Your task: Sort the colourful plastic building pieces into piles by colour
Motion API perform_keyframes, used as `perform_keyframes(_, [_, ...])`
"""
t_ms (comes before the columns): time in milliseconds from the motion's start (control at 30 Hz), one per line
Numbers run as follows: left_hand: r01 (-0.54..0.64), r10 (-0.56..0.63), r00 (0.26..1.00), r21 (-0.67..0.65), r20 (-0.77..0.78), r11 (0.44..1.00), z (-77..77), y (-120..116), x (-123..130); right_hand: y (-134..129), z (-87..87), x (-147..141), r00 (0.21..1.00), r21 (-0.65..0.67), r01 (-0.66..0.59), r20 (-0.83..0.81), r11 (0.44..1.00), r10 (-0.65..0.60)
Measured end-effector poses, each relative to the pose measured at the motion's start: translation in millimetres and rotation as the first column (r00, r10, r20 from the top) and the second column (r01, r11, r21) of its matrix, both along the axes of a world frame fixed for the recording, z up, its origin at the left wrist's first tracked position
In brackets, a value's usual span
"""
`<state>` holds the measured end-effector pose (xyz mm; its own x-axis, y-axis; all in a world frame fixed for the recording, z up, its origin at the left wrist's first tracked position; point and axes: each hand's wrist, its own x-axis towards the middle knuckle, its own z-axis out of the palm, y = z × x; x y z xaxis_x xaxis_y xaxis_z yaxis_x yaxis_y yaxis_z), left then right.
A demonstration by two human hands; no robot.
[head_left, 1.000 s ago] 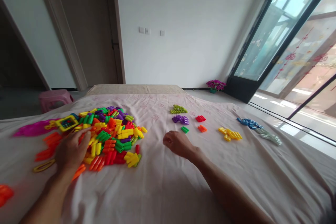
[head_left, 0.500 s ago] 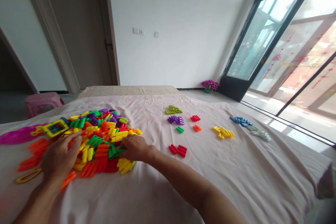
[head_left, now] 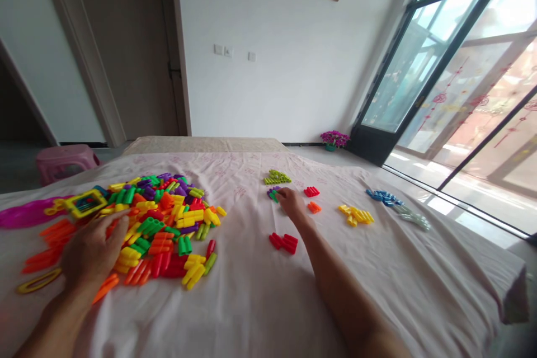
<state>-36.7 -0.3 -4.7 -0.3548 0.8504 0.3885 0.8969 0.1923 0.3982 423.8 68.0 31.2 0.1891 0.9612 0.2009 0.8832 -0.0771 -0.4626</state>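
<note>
A mixed heap of tube-shaped plastic building blocks (head_left: 163, 224) in several colours lies on the left of the cloth. My left hand (head_left: 94, 246) rests at the heap's near left side, thumb apart from the fingers, gripping nothing that I can see. Out to the right, my right hand (head_left: 290, 205) is closed on a green block (head_left: 273, 196) at its fingertips. The purple blocks (head_left: 272, 189) lie just behind and are partly covered by that hand. Around it are lime-green blocks (head_left: 277, 178), red blocks (head_left: 311, 192), orange blocks (head_left: 314, 208) and nearer red blocks (head_left: 284, 243).
Yellow blocks (head_left: 356, 215), blue blocks (head_left: 384, 197) and clear blocks (head_left: 411, 217) lie farther right on the pale cloth (head_left: 251, 302). Left of the heap are a magenta tray (head_left: 29, 212), a yellow-framed toy (head_left: 86, 203) and a yellow ring (head_left: 38, 281). A pink stool (head_left: 67, 161) stands beyond.
My right hand has left the heap and moved right to the purple blocks, carrying a green block. Some blocks at the heap's near right edge have shifted. My left hand stays nearly in place.
</note>
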Motion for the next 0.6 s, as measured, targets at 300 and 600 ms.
perform_keyframes(300, [-0.007,0.007,1.000,0.021,-0.025,1.000,-7.7,3.6,-4.6,-2.9,-18.7,36.6,0.988,-0.205,0.076,0.144,0.976,-0.047])
perform_keyframes(600, [-0.002,0.002,1.000,-0.004,-0.015,1.000,-16.0,9.0,-13.7,11.4,-11.2,51.8,0.992,-0.156,0.102,0.094,0.982,-0.088])
